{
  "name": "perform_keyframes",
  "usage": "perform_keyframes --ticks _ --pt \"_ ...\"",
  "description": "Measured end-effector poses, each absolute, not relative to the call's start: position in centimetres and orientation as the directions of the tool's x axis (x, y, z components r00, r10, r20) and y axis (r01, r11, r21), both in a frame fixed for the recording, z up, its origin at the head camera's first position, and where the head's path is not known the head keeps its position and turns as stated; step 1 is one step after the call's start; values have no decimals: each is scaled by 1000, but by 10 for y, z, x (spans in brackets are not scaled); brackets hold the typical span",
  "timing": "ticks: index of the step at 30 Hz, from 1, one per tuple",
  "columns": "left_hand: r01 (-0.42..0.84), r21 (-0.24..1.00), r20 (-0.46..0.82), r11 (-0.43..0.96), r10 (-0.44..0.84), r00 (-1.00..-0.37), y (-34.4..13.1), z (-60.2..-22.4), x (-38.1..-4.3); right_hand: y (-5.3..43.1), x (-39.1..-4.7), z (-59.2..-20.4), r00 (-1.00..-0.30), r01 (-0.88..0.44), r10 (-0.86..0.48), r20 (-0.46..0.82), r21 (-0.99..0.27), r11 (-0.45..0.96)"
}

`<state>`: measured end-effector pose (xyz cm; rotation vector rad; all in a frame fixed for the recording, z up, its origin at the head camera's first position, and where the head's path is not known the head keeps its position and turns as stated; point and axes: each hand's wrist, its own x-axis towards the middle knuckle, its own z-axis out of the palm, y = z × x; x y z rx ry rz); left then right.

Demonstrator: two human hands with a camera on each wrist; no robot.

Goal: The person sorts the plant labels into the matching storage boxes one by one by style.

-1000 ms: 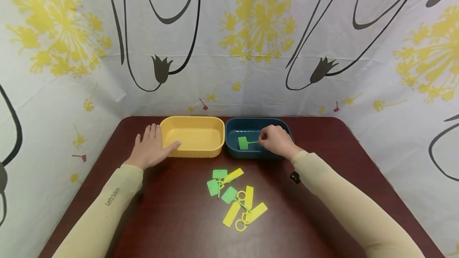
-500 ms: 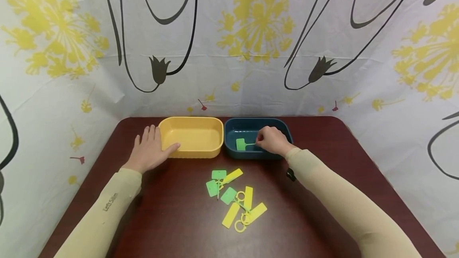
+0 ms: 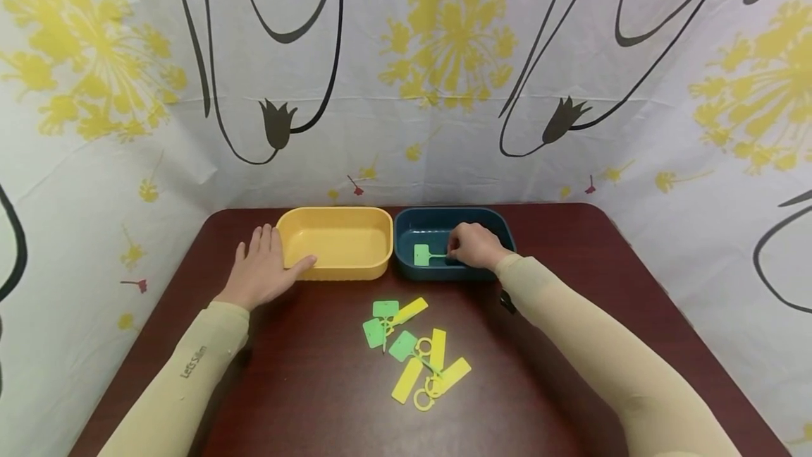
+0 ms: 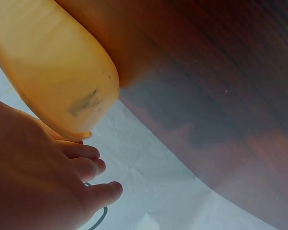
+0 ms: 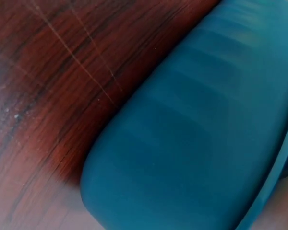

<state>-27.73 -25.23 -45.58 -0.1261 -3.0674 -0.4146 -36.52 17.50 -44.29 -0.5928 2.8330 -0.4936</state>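
Observation:
My right hand (image 3: 476,245) reaches over the dark blue bin (image 3: 504,221) and pinches the thin stem of a green tag (image 3: 421,254), whose flat square head points left inside the bin. My left hand (image 3: 256,270) lies with straight fingers along the left end of the yellow bin (image 3: 345,273), thumb over its front rim. In the left wrist view the fingers reach past the corner of the yellow bin (image 4: 67,72). The right wrist view is mostly filled by the outer wall of the blue bin (image 5: 182,134), which hides the pinching fingertips.
On the dark red table (image 3: 304,386), in front of the bins, lies a loose pile of several green tags (image 3: 402,345) and yellow tags (image 3: 407,381) with rings. A patterned cloth wall (image 3: 355,90) stands behind the table. A dark wristband (image 3: 507,300) shows under the right sleeve.
My right hand and the green tag have shifted slightly left within the blue bin. The left hand keeps its place on the yellow bin; the whole view has drifted a little.

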Motion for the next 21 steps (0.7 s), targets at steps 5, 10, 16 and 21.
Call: perform_keyframes --ticks 5,10,16,21 --pt "83 266 41 961 74 -996 -253 -457 -276 174 -368 -443 -892 -346 -420 -165 -348 871" --pt "81 265 35 961 75 -997 -251 -457 -277 176 -370 -441 -885 -346 -426 -188 -348 871" --pt "82 261 37 962 75 -997 -251 -458 -276 177 -372 -443 -883 -349 -430 -187 -352 868" --pt "83 258 46 963 73 -996 -252 -457 -276 177 -373 -443 -885 -349 -430 -180 -356 867"
